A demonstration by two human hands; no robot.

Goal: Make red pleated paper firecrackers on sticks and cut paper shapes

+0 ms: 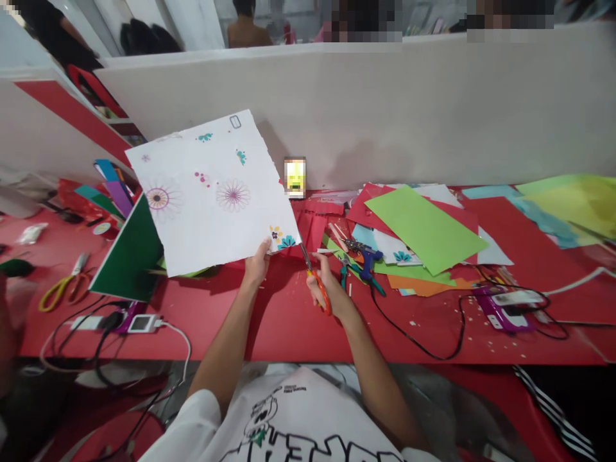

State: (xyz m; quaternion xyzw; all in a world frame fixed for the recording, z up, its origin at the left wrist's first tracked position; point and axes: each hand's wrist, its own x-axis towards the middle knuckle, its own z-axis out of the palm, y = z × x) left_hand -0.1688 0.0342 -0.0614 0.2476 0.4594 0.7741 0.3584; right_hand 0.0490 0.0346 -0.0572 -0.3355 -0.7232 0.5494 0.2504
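Observation:
A large white board [202, 212] printed with flowers is held up, tilted, over the table. My left hand [258, 262] grips its lower edge near the bottom right corner, fingers closed, partly hidden behind it. Orange-handled scissors [323, 296] are in my right hand [325, 282], whose fingers are wrapped round the handles. Their blades point up and left to the board's lower right corner; whether they touch it I cannot make out. Just right of that hand lie a blue glue gun [369, 260] and teal-handled pliers [343, 273].
Coloured paper sheets, a light green one [426, 228] on top, pile up at the right. A dark green board [128, 256] leans at the left by yellow-and-orange scissors [65, 285]. Cables run to purple power strips [505, 311]. A white partition [409, 115] bounds the back.

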